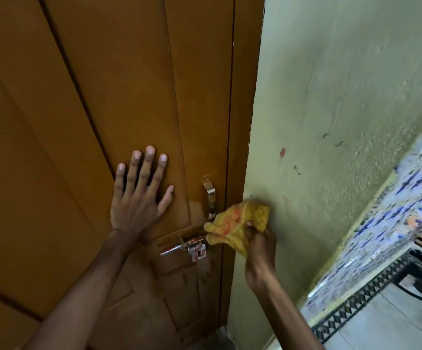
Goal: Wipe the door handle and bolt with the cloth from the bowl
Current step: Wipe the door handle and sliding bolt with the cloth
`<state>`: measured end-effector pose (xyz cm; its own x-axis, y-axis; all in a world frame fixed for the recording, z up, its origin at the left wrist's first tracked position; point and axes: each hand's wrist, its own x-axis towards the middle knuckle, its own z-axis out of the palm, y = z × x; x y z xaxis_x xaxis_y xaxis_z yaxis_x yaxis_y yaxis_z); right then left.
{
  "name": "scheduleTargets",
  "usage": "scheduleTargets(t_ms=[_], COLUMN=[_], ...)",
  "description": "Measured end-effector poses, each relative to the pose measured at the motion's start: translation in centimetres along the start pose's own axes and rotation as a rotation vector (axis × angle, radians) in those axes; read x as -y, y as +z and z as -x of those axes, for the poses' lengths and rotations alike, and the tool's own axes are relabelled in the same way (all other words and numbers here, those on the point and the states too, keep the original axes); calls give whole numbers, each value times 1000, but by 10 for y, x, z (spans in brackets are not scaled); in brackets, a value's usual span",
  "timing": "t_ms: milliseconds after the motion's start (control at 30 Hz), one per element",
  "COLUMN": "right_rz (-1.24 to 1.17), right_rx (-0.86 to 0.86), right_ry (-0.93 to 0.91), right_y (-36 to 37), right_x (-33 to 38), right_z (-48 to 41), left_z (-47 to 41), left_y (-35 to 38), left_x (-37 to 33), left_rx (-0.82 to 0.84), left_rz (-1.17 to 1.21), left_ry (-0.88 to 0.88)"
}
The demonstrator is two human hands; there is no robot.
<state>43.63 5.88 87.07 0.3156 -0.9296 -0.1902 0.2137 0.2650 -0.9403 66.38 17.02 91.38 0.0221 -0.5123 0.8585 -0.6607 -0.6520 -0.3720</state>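
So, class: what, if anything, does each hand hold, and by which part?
The right hand grips the yellow cloth by its bunched lower end. The left hand holds nothing, flat on the door.

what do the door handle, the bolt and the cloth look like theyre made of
Door handle: looks like polished metal, chrome-like, given its bright mirror-like reflections.
Bolt: also shiny silvery metal, with reddish marks on its plate that could be rust or paint.
Cloth: soft woven or terry-like fabric, yellow with orange patches, bunched in folds in the right hand.
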Motion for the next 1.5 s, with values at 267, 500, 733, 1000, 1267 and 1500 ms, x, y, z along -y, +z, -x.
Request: scheduleTargets(t_ms=[267,500,733,1000,1267,1500], right_rz=[118,35,620,518,508,848], right_rx=[253,246,400,584,411,61], right_ry=[-84,62,-146,184,136,-712], right_y=[41,43,39,29,44,39], right_x=[18,48,53,50,61,25], right_z=[6,-16,-51,-62,-61,-51], left_z=[0,1,1,3,2,3], left_y=[0,5,5,6,4,3], left_x=[-1,-1,-3,-3,-3,-2], left_rx=[-4,-37,-52,-54,-56,-55], left_rz=[10,-4,-2,-10,-23,-17], left_ry=[-5,-1,-4,-9,-6,-5])
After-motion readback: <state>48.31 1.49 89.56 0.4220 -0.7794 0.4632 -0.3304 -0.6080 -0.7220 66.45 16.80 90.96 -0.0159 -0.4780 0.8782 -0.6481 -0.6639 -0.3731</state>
